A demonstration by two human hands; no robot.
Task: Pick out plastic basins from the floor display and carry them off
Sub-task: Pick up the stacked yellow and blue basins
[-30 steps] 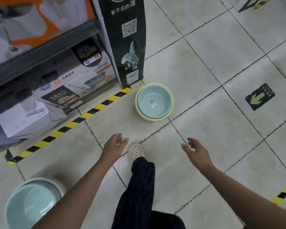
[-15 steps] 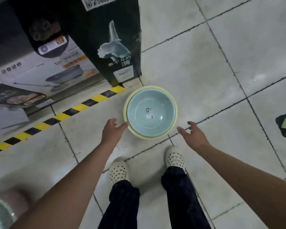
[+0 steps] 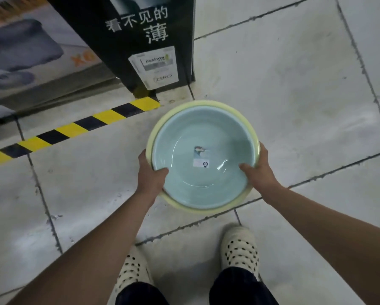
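A pale blue plastic basin [image 3: 198,133] is nested inside a pale yellow basin [image 3: 206,209], whose rim shows all around it, on the tiled floor in front of me. A small label lies on the blue basin's bottom. My left hand [image 3: 150,175] grips the left rim of the nested basins, thumb inside the blue one. On the right rim, my right hand [image 3: 259,172] grips the same way. Whether the basins still touch the floor is unclear.
A tall black carton [image 3: 140,40] with white lettering stands just behind the basins. Boxed appliances [image 3: 30,58] sit on a low shelf at the left. Yellow-black hazard tape [image 3: 70,130] runs along the floor. My two feet in dotted white shoes [image 3: 239,249] are right below the basins.
I have bent closer to the basins. Both hands, open beside the rim half a second ago, have closed on the left and right rims.
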